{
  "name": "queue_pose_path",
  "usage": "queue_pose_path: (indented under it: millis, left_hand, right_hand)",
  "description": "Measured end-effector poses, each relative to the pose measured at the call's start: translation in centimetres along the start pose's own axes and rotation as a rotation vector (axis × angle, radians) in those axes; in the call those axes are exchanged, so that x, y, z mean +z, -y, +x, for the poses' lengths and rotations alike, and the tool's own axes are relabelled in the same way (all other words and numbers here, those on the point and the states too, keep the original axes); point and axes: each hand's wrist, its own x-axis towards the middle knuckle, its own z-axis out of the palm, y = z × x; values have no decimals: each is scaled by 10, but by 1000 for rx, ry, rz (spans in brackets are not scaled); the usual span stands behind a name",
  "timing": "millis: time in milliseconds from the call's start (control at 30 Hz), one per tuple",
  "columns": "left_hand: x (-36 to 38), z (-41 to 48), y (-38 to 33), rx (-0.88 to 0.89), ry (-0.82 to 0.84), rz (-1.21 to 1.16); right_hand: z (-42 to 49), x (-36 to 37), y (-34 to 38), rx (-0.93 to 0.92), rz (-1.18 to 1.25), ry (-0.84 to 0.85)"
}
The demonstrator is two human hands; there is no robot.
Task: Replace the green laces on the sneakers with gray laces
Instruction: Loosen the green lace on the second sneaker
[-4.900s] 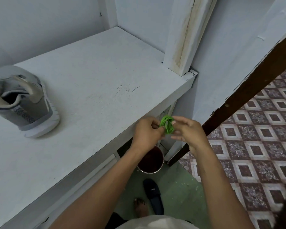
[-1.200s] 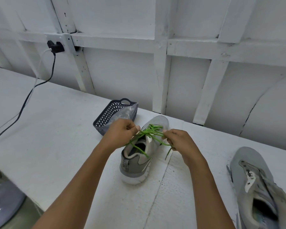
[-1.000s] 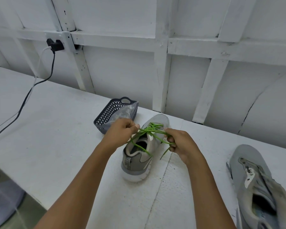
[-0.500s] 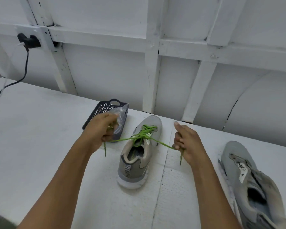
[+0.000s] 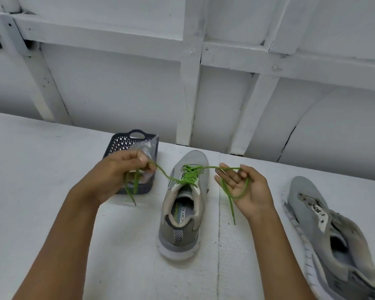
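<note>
A grey sneaker (image 5: 200, 191) stands on the white table (image 5: 52, 202), toe pointing away from me, with a green lace (image 5: 189, 175) threaded through its eyelets and untied. My left hand (image 5: 115, 176) grips the lace's left end, which hangs down below my fingers. To the right of the sneaker my right hand (image 5: 247, 191) is turned palm up. The lace's right end loops round its fingers and its tip dangles. A second grey sneaker (image 5: 333, 234) without a lace lies on its side at the right.
Behind my left hand sits a dark perforated basket (image 5: 126, 139) with a clear plastic bag (image 5: 147, 148) in it. A white panelled wall runs close behind the table. A dark plug shows at the far left edge of the wall.
Earlier I held a bunched green lace at another spot. In the last second the bow on this sneaker came undone. Both hands have drawn its ends outward, and my right hand has turned palm up.
</note>
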Motion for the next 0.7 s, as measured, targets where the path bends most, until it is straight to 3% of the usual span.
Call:
queue_pose_path:
  millis: [67,167,400,700]
  left_hand:
    - [-7,5,5,75,7,-250]
    - [3,11,8,86,80,-450]
    - [26,32,11,-57,104,-245]
    - [25,31,13,-62,113,-105]
  right_hand:
    - [-1,-4,-1,-37,83,-69]
    - [-3,-3,-8,-55,-41,-173]
    - [1,14,-27,-125,-533,-134]
    - [-2,23,-32,-181,-823,-72]
